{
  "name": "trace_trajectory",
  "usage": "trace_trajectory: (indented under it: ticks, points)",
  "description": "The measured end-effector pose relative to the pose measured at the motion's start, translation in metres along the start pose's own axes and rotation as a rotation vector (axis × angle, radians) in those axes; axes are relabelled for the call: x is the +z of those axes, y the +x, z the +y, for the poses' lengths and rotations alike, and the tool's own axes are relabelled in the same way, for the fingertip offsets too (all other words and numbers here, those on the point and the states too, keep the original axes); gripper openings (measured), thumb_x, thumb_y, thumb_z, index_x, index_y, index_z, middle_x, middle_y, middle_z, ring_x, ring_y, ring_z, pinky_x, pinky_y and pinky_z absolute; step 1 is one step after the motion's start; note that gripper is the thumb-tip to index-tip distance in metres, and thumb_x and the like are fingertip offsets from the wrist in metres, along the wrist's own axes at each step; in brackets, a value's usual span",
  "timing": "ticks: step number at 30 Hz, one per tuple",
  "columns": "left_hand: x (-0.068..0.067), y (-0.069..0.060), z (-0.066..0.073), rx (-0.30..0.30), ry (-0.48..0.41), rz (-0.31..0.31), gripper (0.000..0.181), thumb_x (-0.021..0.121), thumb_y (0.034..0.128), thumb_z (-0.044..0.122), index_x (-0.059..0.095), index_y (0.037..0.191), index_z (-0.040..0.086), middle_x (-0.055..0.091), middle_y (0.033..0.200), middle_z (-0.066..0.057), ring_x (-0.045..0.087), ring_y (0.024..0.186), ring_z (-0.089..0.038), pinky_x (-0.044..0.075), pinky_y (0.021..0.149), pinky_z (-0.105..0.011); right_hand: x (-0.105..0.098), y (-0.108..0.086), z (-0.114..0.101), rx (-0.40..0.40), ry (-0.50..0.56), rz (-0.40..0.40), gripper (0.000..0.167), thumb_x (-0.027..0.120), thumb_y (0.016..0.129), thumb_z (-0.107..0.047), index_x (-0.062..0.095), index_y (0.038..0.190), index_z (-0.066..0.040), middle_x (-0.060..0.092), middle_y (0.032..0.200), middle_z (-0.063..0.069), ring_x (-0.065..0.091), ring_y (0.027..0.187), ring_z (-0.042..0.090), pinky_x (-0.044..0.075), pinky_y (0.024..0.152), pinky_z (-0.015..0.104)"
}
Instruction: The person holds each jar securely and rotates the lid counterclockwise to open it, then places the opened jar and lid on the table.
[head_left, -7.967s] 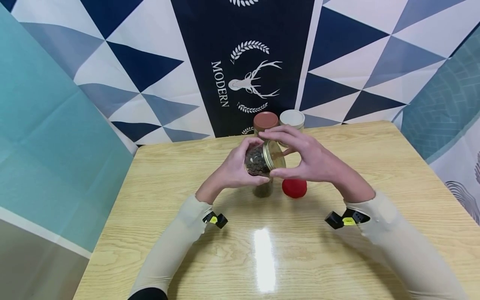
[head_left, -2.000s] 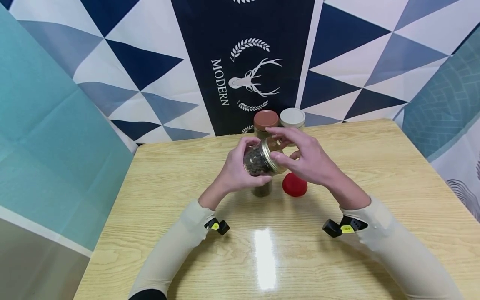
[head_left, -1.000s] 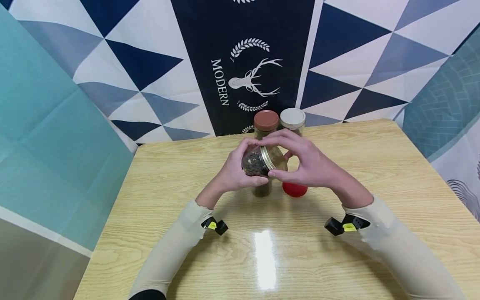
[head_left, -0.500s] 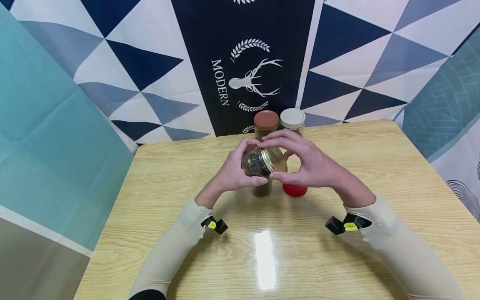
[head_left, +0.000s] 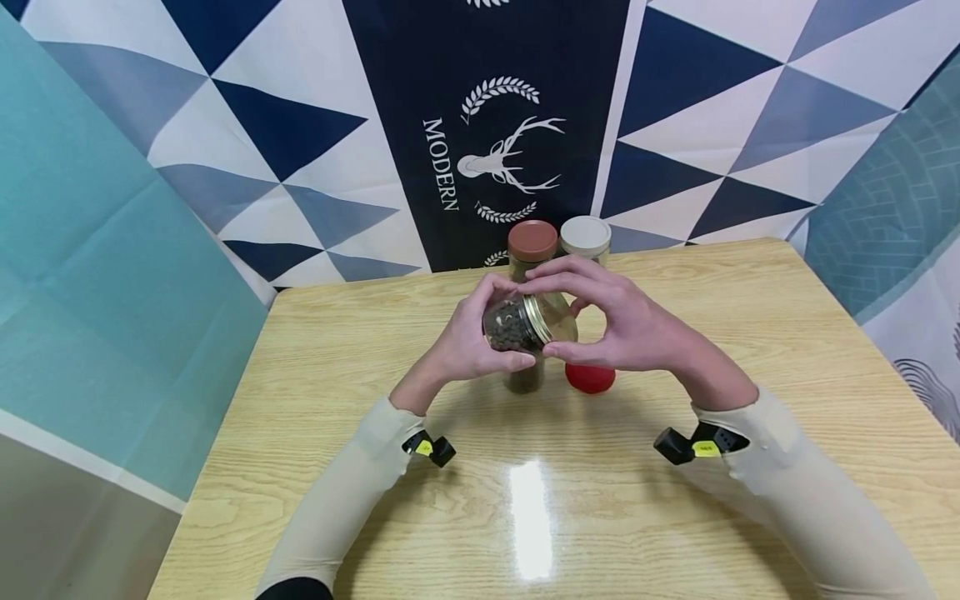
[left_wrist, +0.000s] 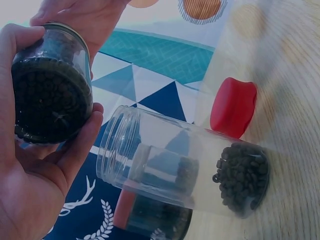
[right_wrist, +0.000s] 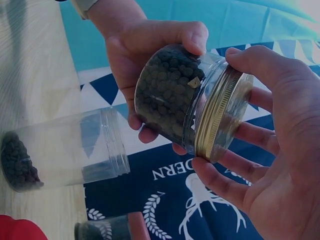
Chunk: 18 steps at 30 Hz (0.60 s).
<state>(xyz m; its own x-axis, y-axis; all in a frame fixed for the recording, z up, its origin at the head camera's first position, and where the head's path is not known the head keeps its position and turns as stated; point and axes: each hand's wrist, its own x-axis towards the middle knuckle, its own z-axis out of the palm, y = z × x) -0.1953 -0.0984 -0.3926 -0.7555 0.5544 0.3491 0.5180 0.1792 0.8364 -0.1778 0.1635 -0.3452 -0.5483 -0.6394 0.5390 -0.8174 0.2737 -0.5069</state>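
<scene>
hands, two, both occupied. left hand (head_left: 472, 333): wrapped around the body of the squat jar (right_wrist: 167, 95), thumb on one side, fingers on the other. right hand (head_left: 622, 317): thumb and fingers curved about the rim of the gold lid (right_wrist: 215, 112), palm clear of it.

squat jar, one: clear, filled in large part with dark pellets, plus one pale fleck among them; held in the air between the two hands, tilted onto its side, lid end toward the right hand.

gold lid, one: ridged edge, at the mouth of the squat jar; how tight it sits cannot be told.

tall jar (right_wrist: 60, 150), one: clear, uncapped, threaded neck, upright on the table (head_left: 600, 517), below the squat jar; a shallow layer of dark pellets at the bottom.

red lid (head_left: 590, 381), one: on the table, beside the tall jar.

capped jars, two, side by side at the far edge: one with a brick-red lid (head_left: 532, 242), one with a white lid (head_left: 585, 236).

wrist cameras, two: one at the left cuff (head_left: 429, 447), one at the right.
</scene>
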Motion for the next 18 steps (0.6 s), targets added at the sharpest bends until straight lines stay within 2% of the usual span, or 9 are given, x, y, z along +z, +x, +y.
trace_trajectory:
  ticks: [4, 7, 9, 15, 18]
  points:
    - [-0.0006, 0.0000, 0.0001, -0.005, -0.002, -0.004, 0.095, 0.087, 0.0766, 0.054, 0.047, 0.143, -0.002, 0.069, 0.140, -0.025, 0.068, 0.129, -0.037, 0.056, 0.118, -0.040, -0.0007, -0.0005, -0.0007, -0.002, -0.005, -0.002, 0.072, 0.098, 0.079, -0.006, 0.072, 0.147, -0.013, 0.067, 0.152, 0.012, 0.059, 0.136, 0.006, 0.061, 0.083, 0.027]
    - [-0.0008, 0.0000, 0.0001, -0.004, -0.001, -0.007, 0.093, 0.087, 0.0763, 0.051, 0.048, 0.143, -0.002, 0.069, 0.140, -0.025, 0.068, 0.129, -0.037, 0.056, 0.118, -0.040, -0.0015, -0.0006, -0.0014, -0.002, -0.013, -0.007, 0.072, 0.099, 0.080, -0.008, 0.073, 0.146, -0.013, 0.067, 0.152, 0.011, 0.059, 0.137, 0.007, 0.061, 0.085, 0.026]
    - [-0.0009, -0.0001, -0.0004, -0.002, 0.000, -0.009, 0.096, 0.087, 0.0766, 0.055, 0.048, 0.143, -0.002, 0.068, 0.140, -0.025, 0.068, 0.129, -0.036, 0.056, 0.118, -0.039, -0.0022, -0.0008, -0.0017, -0.003, -0.017, -0.014, 0.072, 0.099, 0.080, -0.009, 0.072, 0.147, -0.014, 0.066, 0.153, 0.011, 0.058, 0.138, 0.007, 0.061, 0.086, 0.026]
    - [-0.0026, -0.0023, -0.0035, 0.004, -0.048, 0.016, 0.119, 0.084, 0.0740, 0.085, 0.047, 0.142, -0.005, 0.067, 0.140, -0.029, 0.067, 0.128, -0.037, 0.054, 0.115, -0.031, -0.0065, -0.0018, -0.0023, -0.010, -0.005, 0.010, 0.074, 0.097, 0.078, -0.004, 0.072, 0.147, -0.014, 0.066, 0.154, 0.012, 0.057, 0.137, 0.003, 0.062, 0.087, 0.023]
    - [-0.0033, -0.0034, -0.0034, 0.014, -0.070, 0.030, 0.125, 0.082, 0.0720, 0.091, 0.047, 0.141, -0.007, 0.067, 0.139, -0.032, 0.068, 0.127, -0.037, 0.054, 0.113, -0.028, -0.0074, -0.0015, -0.0021, -0.014, -0.003, 0.019, 0.075, 0.097, 0.077, -0.002, 0.073, 0.147, -0.014, 0.067, 0.154, 0.013, 0.057, 0.137, 0.002, 0.061, 0.087, 0.023]
